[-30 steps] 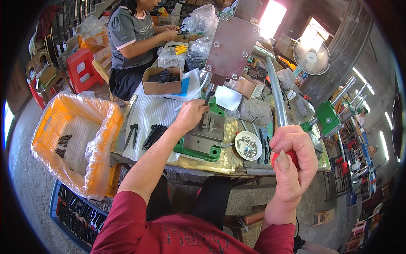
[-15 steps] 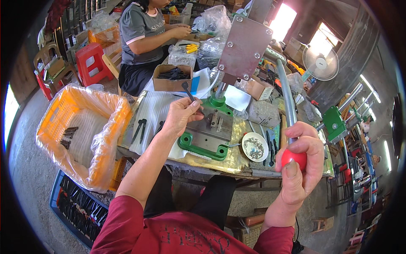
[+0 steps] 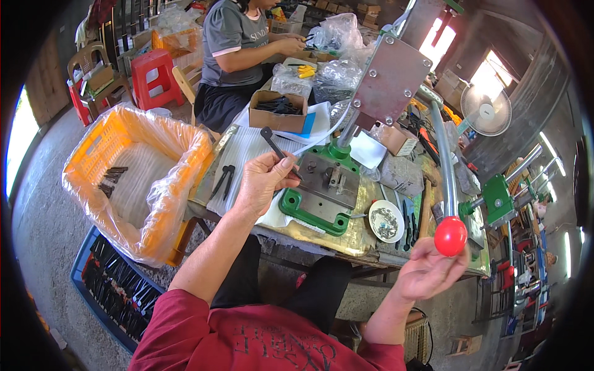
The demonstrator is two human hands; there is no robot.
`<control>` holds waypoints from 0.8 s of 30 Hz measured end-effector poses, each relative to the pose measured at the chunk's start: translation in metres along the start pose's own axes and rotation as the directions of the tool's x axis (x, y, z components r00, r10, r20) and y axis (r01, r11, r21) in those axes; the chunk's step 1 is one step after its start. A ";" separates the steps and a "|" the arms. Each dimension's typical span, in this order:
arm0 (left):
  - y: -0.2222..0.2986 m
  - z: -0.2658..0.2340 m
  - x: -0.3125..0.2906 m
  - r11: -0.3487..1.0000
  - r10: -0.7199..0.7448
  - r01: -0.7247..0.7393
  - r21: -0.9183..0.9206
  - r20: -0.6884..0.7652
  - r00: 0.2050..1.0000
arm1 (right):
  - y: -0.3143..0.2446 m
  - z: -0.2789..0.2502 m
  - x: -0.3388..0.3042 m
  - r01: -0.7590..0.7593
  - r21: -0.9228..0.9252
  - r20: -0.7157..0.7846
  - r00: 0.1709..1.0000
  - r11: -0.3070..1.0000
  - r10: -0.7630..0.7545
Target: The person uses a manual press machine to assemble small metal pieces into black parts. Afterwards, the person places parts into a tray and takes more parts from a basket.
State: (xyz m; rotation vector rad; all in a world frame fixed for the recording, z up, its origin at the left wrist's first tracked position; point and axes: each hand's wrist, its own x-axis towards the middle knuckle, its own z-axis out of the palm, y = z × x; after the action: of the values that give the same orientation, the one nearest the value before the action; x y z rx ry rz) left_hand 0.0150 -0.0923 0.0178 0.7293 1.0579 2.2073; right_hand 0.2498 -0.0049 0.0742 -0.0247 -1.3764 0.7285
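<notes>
my left hand [image 3: 263, 179] is closed in a pinch around a long black part [image 3: 273, 145], thumb against fingers. the part's long axis is slanted: its round head points away from me and to the left, and its thin end comes out to the right of my fingers. just right of this thin end is the steel block [image 3: 335, 179], fixed on the steel plate [image 3: 320, 201] of the green press base [image 3: 339, 226]. the part is outside the block; whether its end touches the plate i cannot tell. my left hand is the nearer one to the block.

my right hand [image 3: 431, 272] is well apart, to the right and closer to my body. its fingers are loosely spread under the red knob [image 3: 450, 236] of the press lever [image 3: 445, 154], not wrapped around it; if a fingertip touches it, i cannot tell.

to the left of my left hand, two black pieces [image 3: 228, 176] lie on a white foam sheet [image 3: 245, 148]. between my hands, beyond the right one, is a white bowl [image 3: 378, 213] on the table [image 3: 356, 243]. beyond my left hand stands a cardboard box [image 3: 272, 119], and farther a co-worker [image 3: 238, 52] sits.
</notes>
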 end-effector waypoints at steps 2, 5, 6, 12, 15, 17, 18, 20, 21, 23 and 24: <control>0.001 -0.003 -0.003 1.000 0.001 -0.001 0.000 -0.035 0.999 | 0.008 0.004 -0.019 -0.062 0.003 0.011 0.998 0.998 0.062; 0.006 -0.009 -0.009 1.000 0.015 -0.015 -0.006 -0.077 0.997 | 0.024 0.005 -0.049 -0.175 -0.005 0.074 0.982 0.985 0.175; 0.006 -0.011 -0.011 1.000 0.016 -0.017 -0.004 -0.086 0.996 | 0.029 0.004 -0.058 -0.224 -0.019 0.122 0.967 0.974 0.225; 0.007 -0.021 -0.017 0.999 0.020 -0.024 -0.029 -0.138 0.990 | 0.037 0.006 -0.093 -0.399 -0.101 0.204 0.888 0.911 0.411; 0.008 -0.025 -0.020 1.000 0.021 -0.023 -0.017 -0.149 0.989 | 0.047 0.004 -0.099 -0.418 -0.128 0.199 0.878 0.899 0.436; 0.010 -0.028 -0.020 0.999 0.008 -0.003 0.037 -0.155 0.988 | 0.052 0.002 -0.099 -0.432 -0.150 0.194 0.869 0.890 0.454; 0.011 -0.032 -0.020 0.999 0.007 -0.001 0.037 -0.159 0.987 | 0.055 0.002 -0.097 -0.398 -0.235 0.199 0.873 0.887 0.445; 0.014 -0.042 -0.017 0.946 0.015 0.027 0.322 -0.127 0.992 | 0.063 -0.001 -0.096 -0.364 -0.320 0.204 0.875 0.875 0.438; 0.015 -0.047 -0.016 0.907 0.008 0.052 0.418 -0.139 0.990 | 0.070 -0.005 -0.098 -0.281 -0.400 0.227 0.892 0.873 0.391; 0.017 -0.061 -0.015 0.713 0.067 0.026 0.701 -0.104 0.992 | 0.069 -0.002 -0.097 -0.271 -0.491 0.212 0.885 0.828 0.415; 0.017 -0.064 -0.015 0.435 0.111 -0.007 0.900 -0.046 0.993 | 0.071 -0.002 -0.097 -0.275 -0.492 0.212 0.883 0.826 0.420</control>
State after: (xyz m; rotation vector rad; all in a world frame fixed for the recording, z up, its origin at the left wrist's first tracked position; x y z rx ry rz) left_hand -0.0226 -0.1434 -0.0064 1.0891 2.3691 1.5604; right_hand 0.2183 0.0052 -0.0420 -0.5702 -1.8555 0.7217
